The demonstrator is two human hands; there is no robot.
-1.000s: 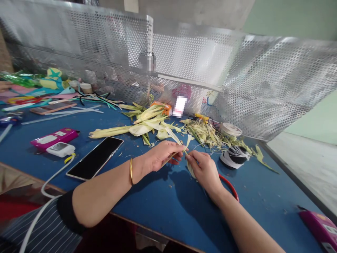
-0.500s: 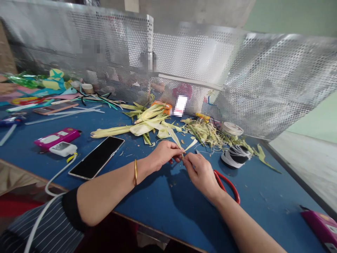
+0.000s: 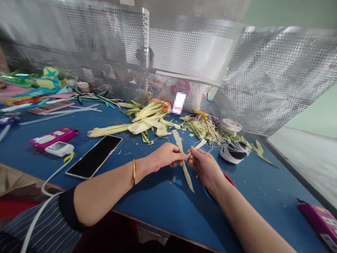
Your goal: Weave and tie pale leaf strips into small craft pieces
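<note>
My left hand (image 3: 167, 155) is closed in a pinch on a long pale corn husk strip (image 3: 187, 177), whose ends stick out above and below the fingers. Close beside it, my right hand (image 3: 207, 165) pinches a shorter corn husk strip (image 3: 201, 143) that points up and to the right. The two strips cross or meet between the fingertips; whether they are joined I cannot tell. Under my right wrist lies a red-handled tool (image 3: 229, 179), mostly covered. Beyond my hands is a bunch of whole corn husks (image 3: 143, 127).
A heap of husk scraps (image 3: 206, 129) and a black-and-white spool of cord (image 3: 234, 153) lie on the right. On the left are a dark phone (image 3: 94, 157), a purple pack (image 3: 54, 137) and a white cable (image 3: 48, 182). Perforated metal panels (image 3: 184, 52) border the blue table (image 3: 147, 207).
My right hand has turned and moved slightly right, now holding the shorter strip. The long strip now hangs down below my left fingers. More of the red-handled tool is covered.
</note>
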